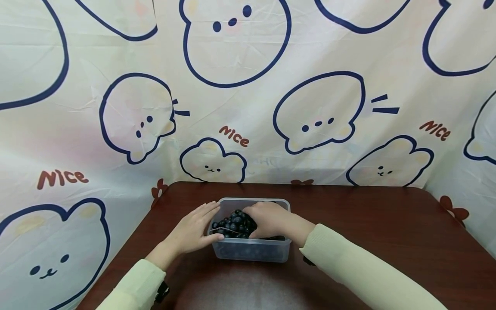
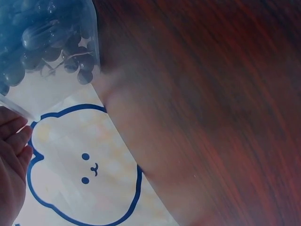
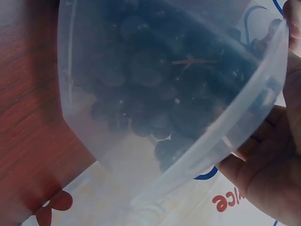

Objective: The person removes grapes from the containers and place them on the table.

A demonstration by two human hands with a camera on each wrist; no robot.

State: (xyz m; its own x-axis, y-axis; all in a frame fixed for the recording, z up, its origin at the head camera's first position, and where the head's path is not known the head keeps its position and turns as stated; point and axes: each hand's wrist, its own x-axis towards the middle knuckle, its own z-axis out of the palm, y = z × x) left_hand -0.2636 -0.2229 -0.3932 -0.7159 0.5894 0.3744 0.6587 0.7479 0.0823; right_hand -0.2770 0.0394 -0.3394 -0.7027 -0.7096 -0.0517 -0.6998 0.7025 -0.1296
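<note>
A clear plastic container stands on the table, with dark grapes and thin stems inside. My left hand lies at its left side, fingers fairly straight along the rim and thumb at the near left corner. From above, my right hand reaches into the right part of the container, its thumb and fingers bent round the grapes; most of its fingertips are hidden. Grapes show through the cloudy wall in the right wrist view, with the right hand beyond the rim.
The dark reddish-brown wooden table extends around the container. Behind and beside it hangs a pale cloth printed with blue bear outlines and red lettering. Both forearms wear light sleeves.
</note>
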